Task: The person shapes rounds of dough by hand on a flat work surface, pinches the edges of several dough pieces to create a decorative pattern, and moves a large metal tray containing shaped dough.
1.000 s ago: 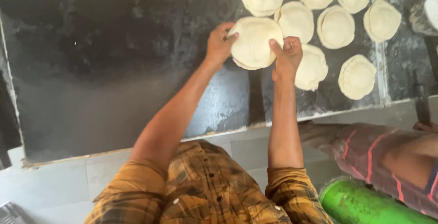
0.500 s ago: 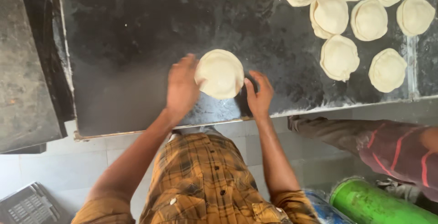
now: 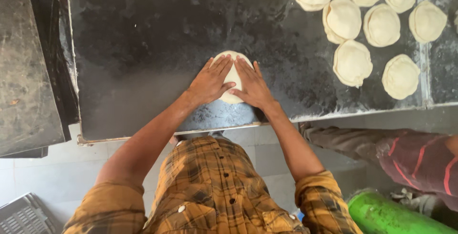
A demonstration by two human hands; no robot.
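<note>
Left hand (image 3: 210, 82): flat, fingers spread and extended, palm pressed down on the near-left part of a dough round (image 3: 233, 75). Grips nothing.

Right hand (image 3: 253, 85): flat likewise, fingers together-to-slightly-fanned, pressing the near-right part of the same round; its fingertips lie just beside those of the left hand, the two forming a wedge.

Dough round: pale, lies directly beneath both hands on the dark work slab (image 3: 143, 48), mostly covered; only its far edge and a strip between the hands show. Judged to be at an early stage of flattening, thick and small as yet.

Beyond the right hand, well apart: seven dough rounds (image 3: 353, 63), similarly shaped, clustered on the slab's far-right area, untouched, apparently awaiting the same handling.

Near the forearms: slab's metal edge (image 3: 200, 130), tiled floor below.

Right of the right elbow: another person's striped garment (image 3: 420, 157); a green cylinder (image 3: 381, 215).

Left of the left elbow: grey crate (image 3: 24, 215).
</note>
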